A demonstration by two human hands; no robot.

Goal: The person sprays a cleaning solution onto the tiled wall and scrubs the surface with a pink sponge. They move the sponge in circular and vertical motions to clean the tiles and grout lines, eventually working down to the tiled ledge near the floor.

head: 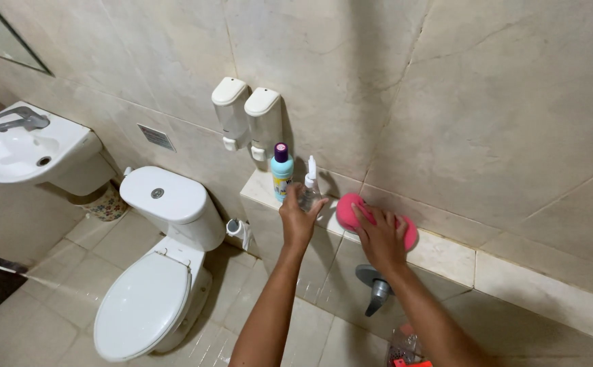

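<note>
along the tiled ledge beside the toilet, the left hand wraps closed around a small clear spray bottle, gripped at the body so the white nozzle stays free on top. the right hand presses flat, fingers spread, on a pink sponge lying on the ledge against the wall, palm down as if bearing on it. a blue bottle with a purple cap stands just beside the spray bottle. two white dispensers hang above; a sink sits far left.
</note>
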